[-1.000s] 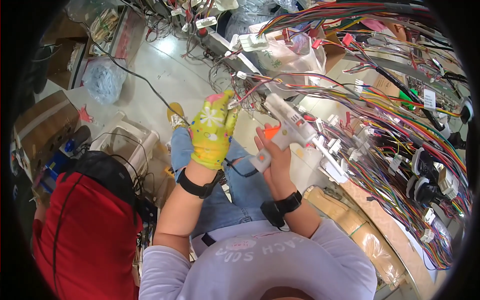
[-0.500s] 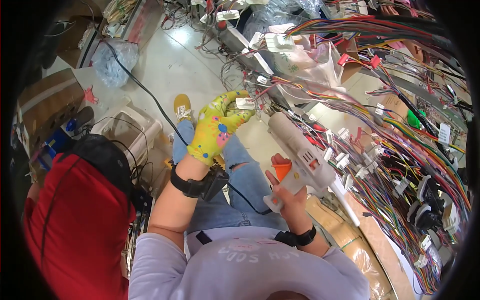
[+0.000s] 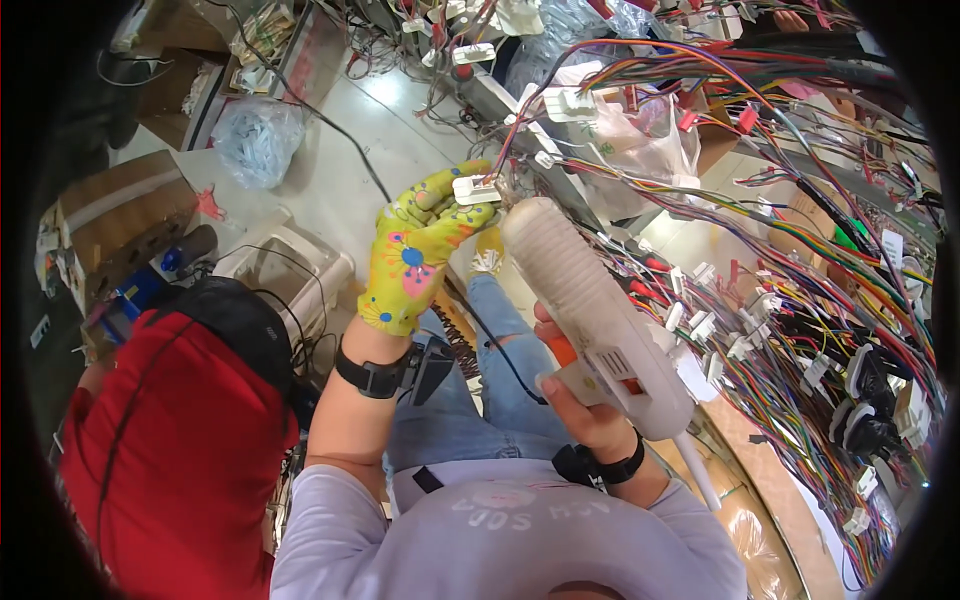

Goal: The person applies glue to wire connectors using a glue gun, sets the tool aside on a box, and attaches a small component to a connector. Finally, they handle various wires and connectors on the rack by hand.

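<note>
My left hand point(image 3: 410, 250), in a yellow flowered glove, pinches a white plastic connector point(image 3: 476, 190) with thin wires running from its right end. My bare right hand point(image 3: 585, 410) is wrapped round the grip of a large whitish hot glue gun point(image 3: 605, 310), its fingers by the orange trigger point(image 3: 561, 350). The gun's front end points up and left, close beside the wired end of the connector. I cannot tell whether its tip touches. A white glue stick point(image 3: 697, 470) pokes out of the gun's rear.
Bundles of coloured wires point(image 3: 700, 215) with white connectors hang along a metal rack on the right. A person in red point(image 3: 180, 430) with a dark cap is close at my left. A cream plastic stool point(image 3: 285, 262), a cardboard box point(image 3: 130, 215) and a plastic bag point(image 3: 258, 140) stand beyond.
The glue gun has come up and left, its front end now beside the connector. My left hand has shifted slightly left, still pinching the connector. The view has shifted a little.
</note>
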The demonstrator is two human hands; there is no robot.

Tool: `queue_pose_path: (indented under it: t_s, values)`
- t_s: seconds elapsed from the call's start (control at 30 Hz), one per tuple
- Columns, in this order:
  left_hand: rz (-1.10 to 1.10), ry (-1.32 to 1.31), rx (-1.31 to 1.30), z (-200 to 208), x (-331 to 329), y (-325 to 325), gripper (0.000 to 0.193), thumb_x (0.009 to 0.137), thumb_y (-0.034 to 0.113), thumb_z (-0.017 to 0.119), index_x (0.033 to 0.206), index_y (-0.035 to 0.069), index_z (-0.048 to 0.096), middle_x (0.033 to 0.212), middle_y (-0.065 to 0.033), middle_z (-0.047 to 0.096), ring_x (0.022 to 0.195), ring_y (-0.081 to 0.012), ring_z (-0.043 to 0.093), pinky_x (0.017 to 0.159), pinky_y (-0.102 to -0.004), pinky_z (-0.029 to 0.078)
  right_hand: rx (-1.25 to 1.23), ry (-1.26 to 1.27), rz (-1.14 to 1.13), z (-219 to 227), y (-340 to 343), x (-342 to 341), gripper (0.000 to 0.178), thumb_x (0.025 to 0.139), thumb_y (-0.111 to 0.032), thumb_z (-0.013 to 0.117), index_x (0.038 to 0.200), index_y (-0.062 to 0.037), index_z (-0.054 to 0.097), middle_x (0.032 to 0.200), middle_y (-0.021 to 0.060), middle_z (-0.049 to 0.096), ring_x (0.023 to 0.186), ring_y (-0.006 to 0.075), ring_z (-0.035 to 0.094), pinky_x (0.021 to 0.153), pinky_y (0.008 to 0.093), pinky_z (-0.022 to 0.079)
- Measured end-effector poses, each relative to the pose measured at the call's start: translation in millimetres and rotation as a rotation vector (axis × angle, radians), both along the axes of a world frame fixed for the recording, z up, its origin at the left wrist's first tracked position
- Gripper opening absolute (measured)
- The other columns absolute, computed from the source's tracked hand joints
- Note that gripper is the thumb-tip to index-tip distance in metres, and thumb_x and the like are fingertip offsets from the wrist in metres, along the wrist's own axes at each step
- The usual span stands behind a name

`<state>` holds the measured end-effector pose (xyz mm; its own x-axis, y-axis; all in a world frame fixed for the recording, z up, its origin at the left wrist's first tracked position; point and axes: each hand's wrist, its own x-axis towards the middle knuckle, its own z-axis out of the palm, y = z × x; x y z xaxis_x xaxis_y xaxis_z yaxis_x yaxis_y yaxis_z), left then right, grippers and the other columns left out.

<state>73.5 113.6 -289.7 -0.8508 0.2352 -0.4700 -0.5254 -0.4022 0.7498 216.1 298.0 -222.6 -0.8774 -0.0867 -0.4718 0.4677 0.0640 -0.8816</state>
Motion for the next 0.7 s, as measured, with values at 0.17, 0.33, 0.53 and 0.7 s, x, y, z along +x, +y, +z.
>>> queue_pose_path:
  t_s: [0.17, 0.33, 0.53, 0.7]
  values:
    - [0.062, 0.006, 0.12, -12, -2, 0, 0.04, 0.086, 0.007, 0.061, 0.123, -0.003, 0.052, 0.11, -0.0101, 0.061, 0.099, -0.0159, 0.06, 0.087, -0.0277, 0.049, -0.006, 0.022, 0.044, 3, -7, -15, 0.059, 0.074, 0.004, 0.057, 0.129, -0.0018, 0.038, 0.123, 0.0153, 0.048, 0.125, 0.0282, 0.041, 0.106, 0.0415, 0.031]
    - [0.013, -0.01, 0.125, -19, -4, -1, 0.04, 0.087, 0.01, 0.06, 0.124, -0.001, 0.051, 0.111, -0.0089, 0.061, 0.1, -0.0157, 0.059, 0.087, -0.0279, 0.049, -0.09, 0.06, -0.094, 0, -13, -10, 0.055, 0.073, 0.005, 0.056, 0.126, 0.0003, 0.04, 0.115, 0.0143, 0.051, 0.12, 0.0303, 0.045, 0.105, 0.0424, 0.032]
    - [0.114, -0.026, 0.086, -19, -1, 11, 0.031, 0.086, 0.001, 0.058, 0.116, -0.001, 0.055, 0.11, -0.0105, 0.062, 0.094, -0.0147, 0.06, 0.083, -0.0254, 0.048, 0.11, -0.098, 0.013, 2, -7, 0, 0.05, 0.072, 0.005, 0.054, 0.121, 0.0023, 0.042, 0.11, 0.016, 0.053, 0.11, 0.0289, 0.051, 0.098, 0.042, 0.038]
    - [0.173, 0.017, -0.056, -15, 4, 16, 0.027, 0.086, -0.001, 0.056, 0.113, 0.0, 0.055, 0.106, -0.01, 0.063, 0.094, -0.0149, 0.06, 0.083, -0.0264, 0.048, 0.116, -0.077, 0.007, 7, -10, -5, 0.051, 0.073, 0.006, 0.053, 0.122, 0.0026, 0.041, 0.11, 0.016, 0.053, 0.109, 0.0283, 0.051, 0.098, 0.0413, 0.038]
